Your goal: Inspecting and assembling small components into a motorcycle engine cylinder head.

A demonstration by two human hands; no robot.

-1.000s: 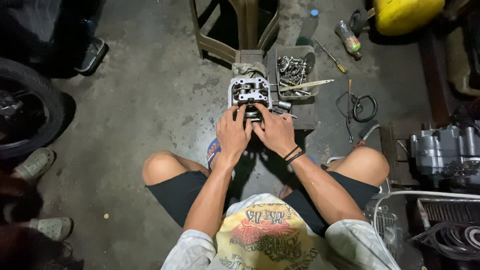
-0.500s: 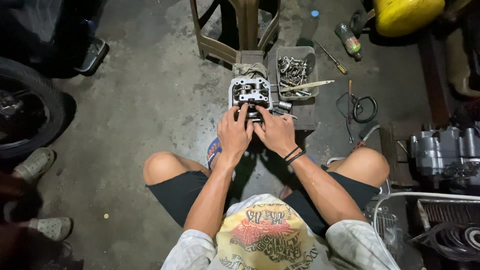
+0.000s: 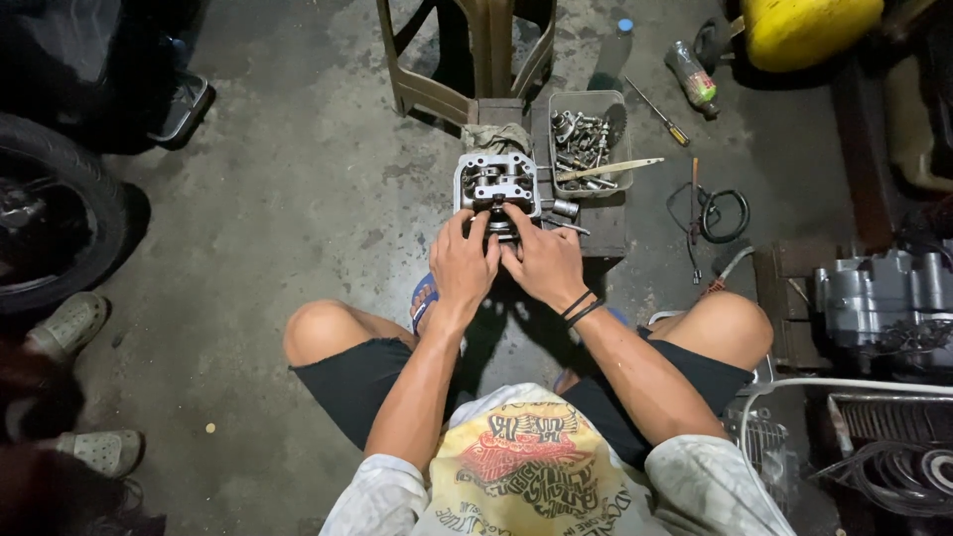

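Cylinder head [image 3: 495,184] sits on low dark block [image 3: 596,230] ahead of our knees, valve side up, within easy reach. Left hand [image 3: 463,266] and right hand [image 3: 541,263] press together at near edge, fingers curled onto part; whether grip clenches small piece there, we cannot tell, fingertips hide it. Grey parts tray [image 3: 588,142] just beside, right. Engine block [image 3: 884,298] cut off at right edge.
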